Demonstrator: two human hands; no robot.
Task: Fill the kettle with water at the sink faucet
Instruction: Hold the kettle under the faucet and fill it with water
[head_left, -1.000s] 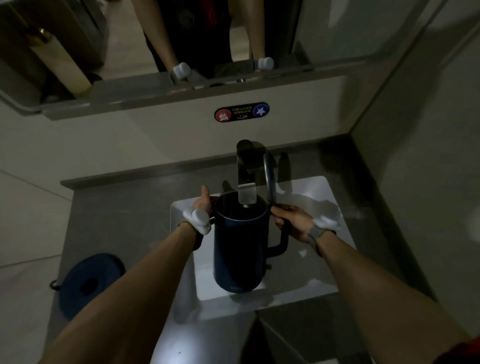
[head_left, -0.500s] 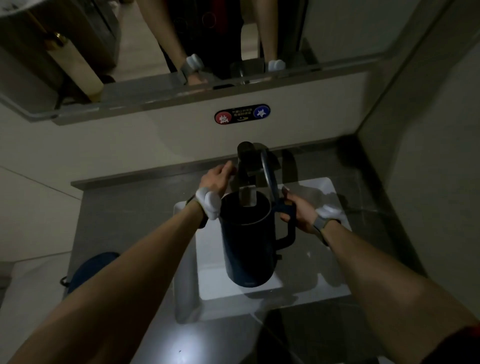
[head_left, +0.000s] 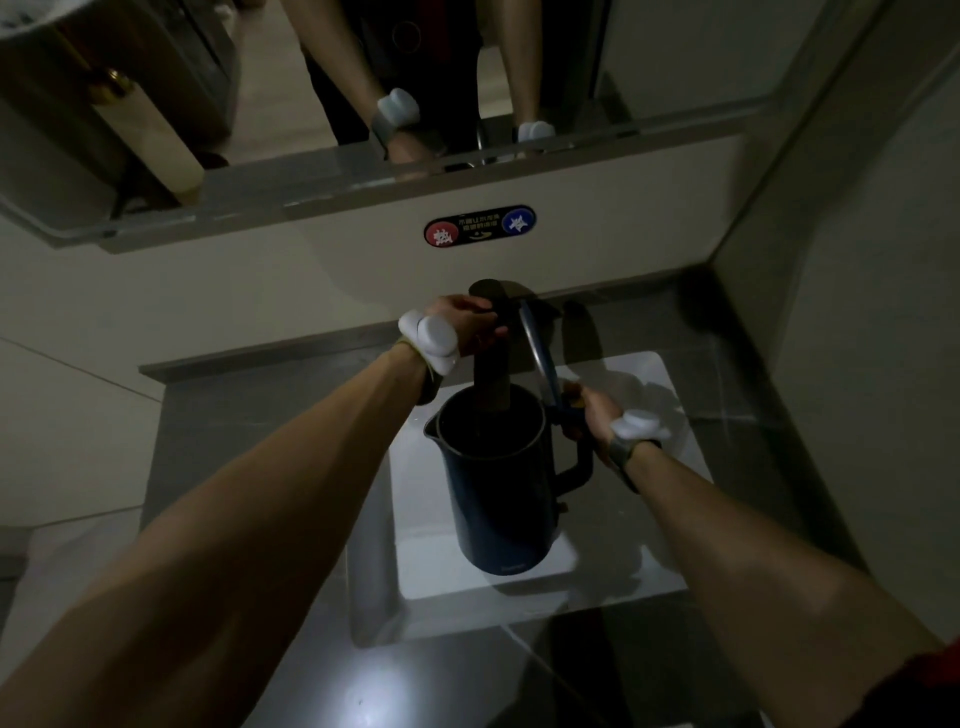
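A dark blue kettle (head_left: 498, 493) hangs upright over the white sink basin (head_left: 639, 545), its lid (head_left: 540, 358) hinged up and open. My right hand (head_left: 592, 415) grips the top of its handle on the right side. The dark faucet (head_left: 491, 343) rises behind the basin, and its spout reaches down over the kettle's open mouth. My left hand (head_left: 467, 325) is wrapped around the top of the faucet. I cannot make out any water stream in the dim light.
The basin is set in a dark grey countertop (head_left: 270, 415). A hot/cold label (head_left: 480, 226) is stuck to the wall behind the faucet, below a mirror shelf (head_left: 363, 187). A wall (head_left: 857, 312) closes the right side.
My left hand has gone from the kettle's left side up onto the top of the faucet. The kettle has stayed under the spout, held by my right hand.
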